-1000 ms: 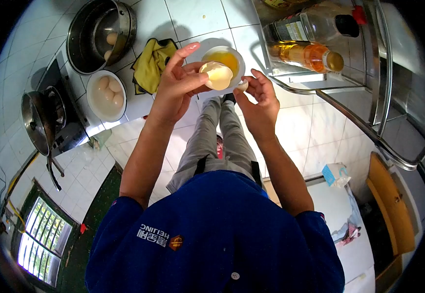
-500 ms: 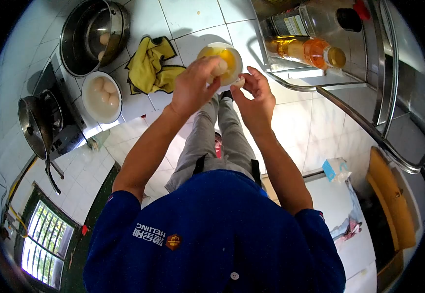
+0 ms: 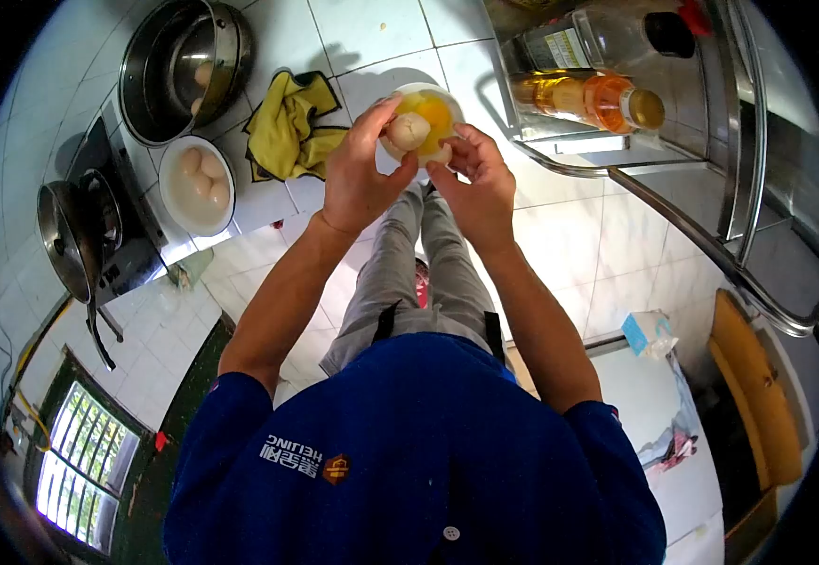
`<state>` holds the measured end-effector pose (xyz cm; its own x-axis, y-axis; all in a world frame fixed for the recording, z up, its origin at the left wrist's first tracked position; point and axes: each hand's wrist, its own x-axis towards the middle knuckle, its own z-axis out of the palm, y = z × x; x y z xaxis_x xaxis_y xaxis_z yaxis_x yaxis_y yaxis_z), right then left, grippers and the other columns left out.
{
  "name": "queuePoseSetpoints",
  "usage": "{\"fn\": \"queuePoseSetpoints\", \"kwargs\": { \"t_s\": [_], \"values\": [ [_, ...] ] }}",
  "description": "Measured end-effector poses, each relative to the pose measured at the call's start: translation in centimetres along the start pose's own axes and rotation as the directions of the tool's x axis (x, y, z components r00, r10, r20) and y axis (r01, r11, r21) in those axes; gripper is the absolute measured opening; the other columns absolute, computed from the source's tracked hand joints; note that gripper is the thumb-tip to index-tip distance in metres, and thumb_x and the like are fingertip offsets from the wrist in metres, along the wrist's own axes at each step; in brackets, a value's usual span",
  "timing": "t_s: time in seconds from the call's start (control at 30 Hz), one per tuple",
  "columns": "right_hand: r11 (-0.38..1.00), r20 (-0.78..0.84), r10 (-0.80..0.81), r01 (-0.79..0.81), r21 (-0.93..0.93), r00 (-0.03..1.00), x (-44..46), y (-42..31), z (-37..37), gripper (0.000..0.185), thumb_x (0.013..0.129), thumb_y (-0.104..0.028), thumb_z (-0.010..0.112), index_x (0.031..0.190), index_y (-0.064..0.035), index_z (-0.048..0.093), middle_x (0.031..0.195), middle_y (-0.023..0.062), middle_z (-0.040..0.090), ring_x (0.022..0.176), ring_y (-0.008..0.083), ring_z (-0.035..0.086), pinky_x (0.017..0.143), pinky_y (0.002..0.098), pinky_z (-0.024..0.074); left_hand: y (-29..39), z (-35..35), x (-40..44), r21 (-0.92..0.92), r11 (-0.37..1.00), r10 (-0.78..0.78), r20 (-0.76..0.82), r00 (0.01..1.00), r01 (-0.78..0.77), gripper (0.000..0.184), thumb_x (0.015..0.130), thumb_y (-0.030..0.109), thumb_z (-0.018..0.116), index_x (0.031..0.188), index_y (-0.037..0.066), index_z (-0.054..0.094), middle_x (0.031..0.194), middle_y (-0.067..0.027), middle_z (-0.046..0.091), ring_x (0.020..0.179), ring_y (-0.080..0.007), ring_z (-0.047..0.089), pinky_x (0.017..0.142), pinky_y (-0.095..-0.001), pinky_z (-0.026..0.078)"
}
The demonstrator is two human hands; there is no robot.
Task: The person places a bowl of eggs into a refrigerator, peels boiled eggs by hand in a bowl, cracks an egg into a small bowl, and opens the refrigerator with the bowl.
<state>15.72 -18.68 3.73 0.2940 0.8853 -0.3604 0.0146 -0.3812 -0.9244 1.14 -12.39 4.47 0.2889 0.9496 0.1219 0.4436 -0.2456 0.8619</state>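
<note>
My left hand (image 3: 358, 169) holds a pale brown egg (image 3: 408, 133) between thumb and fingers, and faint crack lines show on its shell. The egg is over a small white bowl (image 3: 416, 88) with yellow yolk (image 3: 436, 111) and liquid in it. My right hand (image 3: 475, 174), with fingers bent together, pinches a small pale piece of eggshell (image 3: 441, 155) at the bowl's near right edge. Fingers partly hide that piece and the rim.
A yellow cloth (image 3: 292, 132) lies left of the bowl on the tiled counter (image 3: 372, 33). Further left are a white bowl of several eggs (image 3: 204, 221), a dark pot (image 3: 146, 113) with eggs, and a pan (image 3: 66, 250) by the stove. Bottles (image 3: 588, 99) lie on the metal rack (image 3: 673, 221) at right.
My left hand has turned, bringing the egg into fuller view. My right hand has moved left, closer to the egg and bowl, keeping the shell piece.
</note>
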Motion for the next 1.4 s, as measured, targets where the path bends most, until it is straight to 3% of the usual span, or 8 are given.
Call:
{"fn": "queuePoseSetpoints", "kwargs": {
  "t_s": [0.07,0.3,0.5,0.73,0.77,0.87,1.13,1.4],
  "values": [
    [0.996,0.046,-0.024,0.02,0.081,0.999,0.1,-0.2,-0.2,0.054,0.078,0.004,0.07,0.127,0.0012,0.047,0.107,0.0124,0.063,0.099,0.0171,0.063,0.089,0.0294,0.0511,0.2,-0.3,-0.2,0.007,1.0,-0.009,-0.006,1.0,0.009,0.056,0.067,0.003,0.075,0.12,0.005,0.055,0.116,-0.0141,0.062,0.102,-0.0295,0.064,0.085,-0.034,0.053],
    [0.994,0.121,-0.096,0.089,0.066,0.988,0.2,-0.6,-0.7,0.058,0.074,0.001,0.074,0.127,0.0004,0.051,0.105,0.0146,0.066,0.094,0.0189,0.067,0.086,0.0306,0.0537,0.3,-0.5,-0.6,0.085,0.982,0.168,-0.003,0.986,-0.167,0.053,0.067,0.003,0.075,0.117,0.006,0.057,0.113,-0.0119,0.064,0.102,-0.0298,0.064,0.084,-0.034,0.053],
    [0.972,0.228,-0.181,0.209,-0.108,0.957,0.4,-2.8,-1.4,0.067,0.071,0.0,0.073,0.133,-0.0042,0.048,0.1,0.0148,0.068,0.093,0.0192,0.067,0.086,0.031,0.0535,-0.1,-0.3,-0.7,0.126,0.948,0.294,0.005,0.956,-0.293,0.062,0.065,-0.002,0.077,0.12,0.006,0.05,0.111,-0.0141,0.064,0.099,-0.0306,0.064,0.081,-0.0354,0.054],
    [0.99,0.462,0.029,0.039,-0.137,0.887,1.5,-3.8,-2.5,0.071,0.072,-0.005,0.072,0.137,-0.0043,0.045,0.1,0.0147,0.067,0.092,0.0207,0.067,0.086,0.0323,0.0533,-1.5,0.0,-0.9,0.106,0.907,0.41,-0.003,0.912,-0.407,0.076,0.063,-0.001,0.079,0.128,0.011,0.04,0.114,-0.0145,0.061,0.099,-0.0332,0.064,0.077,-0.0374,0.056],
    [0.99,0.48,0.04,0.032,-0.14,0.877,1.6,-3.7,-2.4,0.072,0.07,-0.009,0.072,0.136,-0.0065,0.046,0.1,0.0169,0.068,0.092,0.0234,0.068,0.085,0.0343,0.0537,-1.5,-0.1,-0.9,0.106,0.907,0.409,-0.003,0.912,-0.407,0.076,0.063,-0.001,0.079,0.128,0.011,0.04,0.114,-0.0145,0.061,0.099,-0.0332,0.064,0.077,-0.0374,0.056],
    [0.976,0.528,0.09,0.029,-0.214,0.844,1.6,-5.1,-2.5,0.068,0.075,-0.005,0.071,0.137,-0.003,0.044,0.102,0.0123,0.067,0.094,0.018,0.066,0.085,0.0306,0.0527,-1.6,-0.1,-1.0,0.1,0.913,0.394,0.027,0.919,-0.395,0.077,0.064,-0.001,0.078,0.129,0.011,0.039,0.115,-0.0144,0.06,0.099,-0.0329,0.064,0.076,-0.0373,0.056],
    [0.979,0.522,0.116,-0.009,-0.204,0.845,0.8,-4.7,-2.6,0.064,0.074,-0.007,0.071,0.135,-0.008,0.049,0.102,0.0117,0.067,0.094,0.0175,0.066,0.088,0.0314,0.0515,-2.1,0.1,-1.1,-0.002,0.971,0.24,0.01,0.971,-0.24,0.075,0.067,0.001,0.077,0.131,0.008,0.039,0.113,-0.0148,0.061,0.099,-0.0323,0.063,0.079,-0.0359,0.054],
    [0.959,0.53,0.121,0.037,-0.279,0.84,0.9,-4.8,-2.3,0.067,0.073,-0.007,0.071,0.136,-0.0095,0.048,0.103,0.0117,0.067,0.094,0.0184,0.065,0.089,0.0312,0.0509,-2.0,0.2,-0.5,-0.047,0.98,0.194,0.025,0.981,-0.193,0.077,0.067,-0.001,0.075,0.134,0.008,0.038,0.112,-0.0149,0.062,0.098,-0.0305,0.064,0.08,-0.0349,0.054]
  ]
}}
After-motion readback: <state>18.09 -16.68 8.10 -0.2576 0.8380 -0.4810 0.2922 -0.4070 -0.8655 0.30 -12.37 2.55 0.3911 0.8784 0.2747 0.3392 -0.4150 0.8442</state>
